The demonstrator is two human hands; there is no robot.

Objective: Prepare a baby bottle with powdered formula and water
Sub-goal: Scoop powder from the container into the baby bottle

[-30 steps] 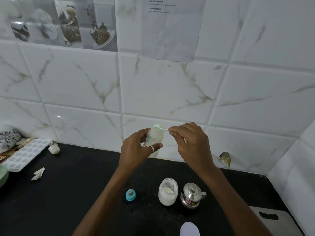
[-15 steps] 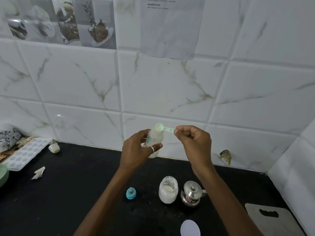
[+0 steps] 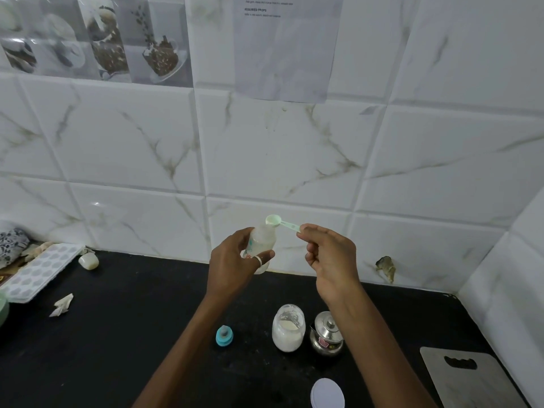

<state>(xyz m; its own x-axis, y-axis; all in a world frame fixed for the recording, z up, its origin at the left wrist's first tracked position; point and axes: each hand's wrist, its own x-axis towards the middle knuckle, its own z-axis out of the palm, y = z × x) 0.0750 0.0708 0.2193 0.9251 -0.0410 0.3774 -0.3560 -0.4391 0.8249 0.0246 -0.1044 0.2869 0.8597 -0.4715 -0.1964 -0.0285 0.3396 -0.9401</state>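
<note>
Right now the bottle point(image 3: 260, 245) is up off the counter point(image 3: 117, 334), upright and uncapped. The left hand point(image 3: 232, 266) has its fingers curled round the bottle's body. It looks like a small, light plastic thing, stiff but smooth-walled, so it could slip in a loose hold. The middle of the body is the sensible place to grip, as that leaves the mouth free.

Over that mouth, touching or just above it, is the bowl of the scoop point(image 3: 284, 225). The right hand point(image 3: 329, 260) pinches the end of its thin handle between thumb and fingertips. The scoop seems very light and easily tipped, so a level pinch matters. Whether powder is in the bowl I cannot tell.

Below on the counter stands the open jar point(image 3: 288, 328) of powder, with a steel pot point(image 3: 326, 334) just beside it. A blue cap point(image 3: 224, 336) sits to the jar's left, and a white lid point(image 3: 327, 393) lies nearer the camera.
</note>
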